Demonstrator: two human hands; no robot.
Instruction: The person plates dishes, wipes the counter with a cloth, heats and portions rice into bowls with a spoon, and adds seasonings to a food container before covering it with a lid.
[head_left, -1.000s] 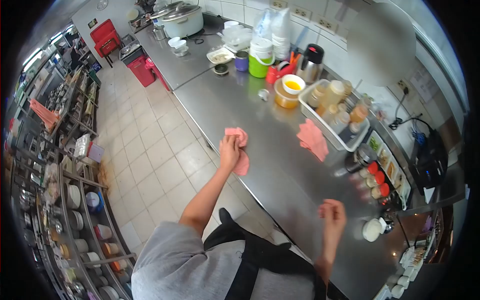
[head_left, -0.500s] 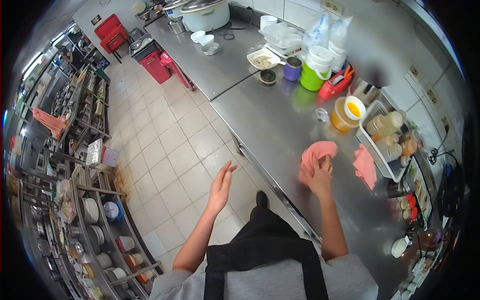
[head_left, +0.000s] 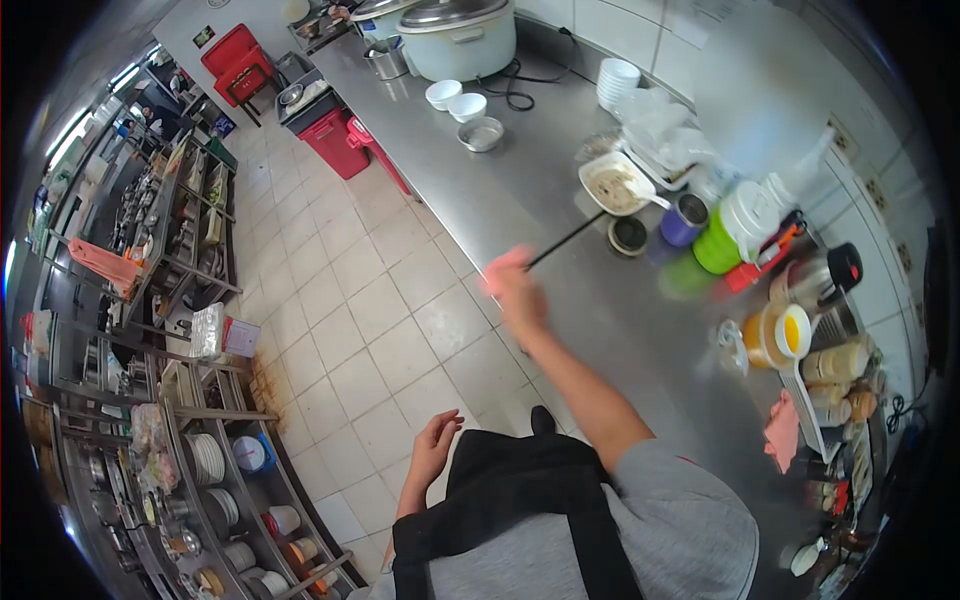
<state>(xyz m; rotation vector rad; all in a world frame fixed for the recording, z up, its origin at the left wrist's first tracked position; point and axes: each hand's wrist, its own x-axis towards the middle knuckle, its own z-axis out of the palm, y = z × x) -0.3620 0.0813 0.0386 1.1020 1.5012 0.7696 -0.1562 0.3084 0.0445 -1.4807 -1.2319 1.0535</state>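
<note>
My right hand [head_left: 522,298], blurred by motion, is closed on a pink cloth [head_left: 508,268] at the front edge of the steel counter [head_left: 640,330], by the dark seam between two counter sections. My left hand [head_left: 437,440] hangs low over the floor in front of my apron, fingers loosely bent and nothing in them. A second pink cloth [head_left: 782,432] lies crumpled on the counter at the right, beside a white basket [head_left: 808,415] of bottles. Past the seam sit a white dish of food [head_left: 615,185] and a round dark-topped container [head_left: 628,235].
Purple cup [head_left: 684,220], green bucket [head_left: 722,243] and orange-yellow tub [head_left: 765,338] line the counter's back. Small bowls [head_left: 467,107] and a large cooker [head_left: 460,45] stand farther off. Shelves of dishes [head_left: 205,460] run along the left; a red bin [head_left: 335,142] stands beyond the tiled floor.
The pink cloth passed from my left hand to my right, which then moved from mid-counter to the front edge near the seam. My left hand has dropped lower. The view has shifted along the counter.
</note>
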